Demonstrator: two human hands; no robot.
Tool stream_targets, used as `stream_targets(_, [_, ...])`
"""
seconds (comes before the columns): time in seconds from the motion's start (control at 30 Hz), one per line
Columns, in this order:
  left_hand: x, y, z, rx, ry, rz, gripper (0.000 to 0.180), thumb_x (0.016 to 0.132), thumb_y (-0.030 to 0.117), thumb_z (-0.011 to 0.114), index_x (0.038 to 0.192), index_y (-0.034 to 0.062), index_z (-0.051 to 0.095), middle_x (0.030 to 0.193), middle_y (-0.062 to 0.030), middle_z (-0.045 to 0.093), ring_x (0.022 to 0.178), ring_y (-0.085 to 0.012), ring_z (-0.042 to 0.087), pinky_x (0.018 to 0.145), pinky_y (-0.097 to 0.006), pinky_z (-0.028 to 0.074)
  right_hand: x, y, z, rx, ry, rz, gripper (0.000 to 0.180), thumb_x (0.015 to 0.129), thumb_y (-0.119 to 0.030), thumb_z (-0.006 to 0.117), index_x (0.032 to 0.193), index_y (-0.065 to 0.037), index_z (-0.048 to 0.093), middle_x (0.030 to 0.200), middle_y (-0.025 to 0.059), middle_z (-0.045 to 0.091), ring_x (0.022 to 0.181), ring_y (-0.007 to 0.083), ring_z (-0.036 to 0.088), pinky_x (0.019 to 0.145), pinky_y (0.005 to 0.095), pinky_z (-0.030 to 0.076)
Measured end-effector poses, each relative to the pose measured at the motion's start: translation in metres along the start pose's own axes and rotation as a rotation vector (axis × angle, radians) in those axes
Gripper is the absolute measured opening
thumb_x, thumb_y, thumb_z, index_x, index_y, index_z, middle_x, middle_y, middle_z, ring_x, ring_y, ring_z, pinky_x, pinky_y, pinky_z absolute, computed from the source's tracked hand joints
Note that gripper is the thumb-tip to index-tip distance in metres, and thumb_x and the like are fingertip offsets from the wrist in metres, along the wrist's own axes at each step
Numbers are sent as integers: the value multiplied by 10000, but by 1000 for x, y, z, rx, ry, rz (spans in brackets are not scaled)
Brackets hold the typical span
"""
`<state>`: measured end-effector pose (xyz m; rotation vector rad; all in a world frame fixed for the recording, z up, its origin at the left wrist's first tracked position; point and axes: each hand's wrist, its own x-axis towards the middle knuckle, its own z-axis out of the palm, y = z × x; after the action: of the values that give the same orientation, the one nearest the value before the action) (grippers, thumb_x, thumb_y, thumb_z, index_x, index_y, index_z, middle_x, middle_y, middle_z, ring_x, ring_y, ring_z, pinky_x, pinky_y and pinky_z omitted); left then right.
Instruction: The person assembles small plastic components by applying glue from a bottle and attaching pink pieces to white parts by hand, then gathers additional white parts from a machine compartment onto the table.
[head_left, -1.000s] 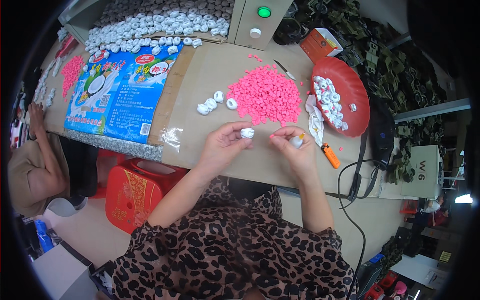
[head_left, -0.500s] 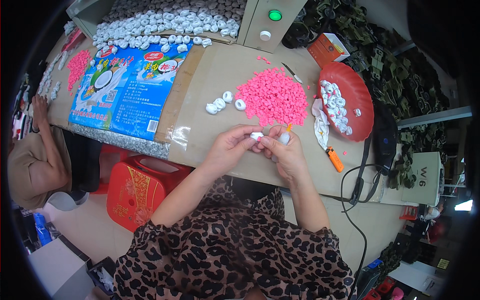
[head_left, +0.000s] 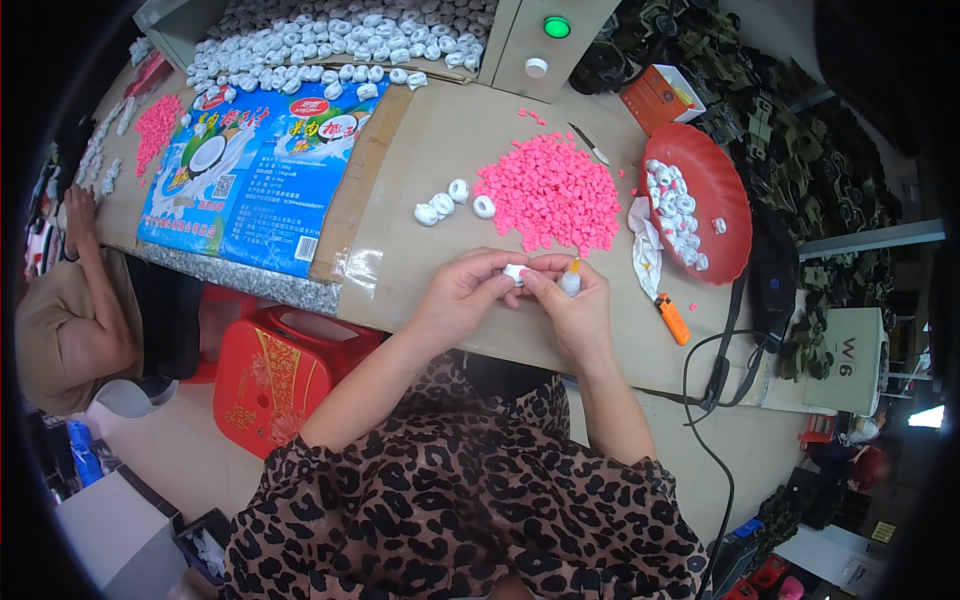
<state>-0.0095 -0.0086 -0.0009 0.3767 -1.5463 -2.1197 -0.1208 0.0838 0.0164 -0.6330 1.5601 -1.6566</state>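
Observation:
Between the fingertips of my left hand point(head_left: 458, 300) is a small rounded white piece point(head_left: 515, 271) with a bit of pink on it. The thumb and index finger of my right hand point(head_left: 580, 318) press at that white piece too. A small white glue bottle point(head_left: 570, 283) with a yellow-orange tip is tucked in my right hand, tip pointing away from me. Just beyond lies a heap of small pink pieces point(head_left: 545, 190). Several loose white pieces with dark holes point(head_left: 440, 205) rest to the left of the heap.
At right, a red scalloped bowl point(head_left: 735, 235) holds white pieces; a knife point(head_left: 588, 143), white cloth point(head_left: 645, 250) and orange lighter point(head_left: 672, 320) lie near it. Flattened blue cardboard point(head_left: 255, 200) and rows of white pieces point(head_left: 330, 45) are at left. A person point(head_left: 85, 310) sits far left.
The glue bottle in my right hand has tilted slightly and its tip sits lower. My fingers have shifted a little around the white piece. The whole view has moved slightly.

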Motion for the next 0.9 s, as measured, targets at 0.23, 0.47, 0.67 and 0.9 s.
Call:
stream_targets(0.23, [0,-2,2,-105,60,-67,259,834,14,433,1090,-11,468,891,-64,546,742,-103,547,699,-214,453,-5,3,6,-35,26,-131,133,749,-10,575,875,30,564,781,75,583,693,119,568,630,217,472])
stream_targets(0.47, [0,-1,2,-124,79,-82,264,837,24,434,1097,-10,463,887,-65,552,751,-108,546,707,-227,460,-2,4,1,-23,79,-162,75,750,-17,579,809,28,564,753,35,567,697,87,537,606,214,442])
stream_targets(0.67, [0,-1,1,-188,114,-70,267,833,47,461,1094,-8,468,869,-57,552,756,-117,549,710,-238,463,6,3,-17,-708,207,-686,131,668,1,598,792,-35,575,725,65,561,631,168,539,578,247,422])
stream_targets(0.9, [-2,-3,-2,-249,162,-66,281,833,68,469,1100,-19,458,894,-71,554,771,-128,546,716,-252,458,-13,-3,-20,-1172,0,-635,181,585,-28,592,762,-68,592,746,47,531,677,230,536,580,328,430])
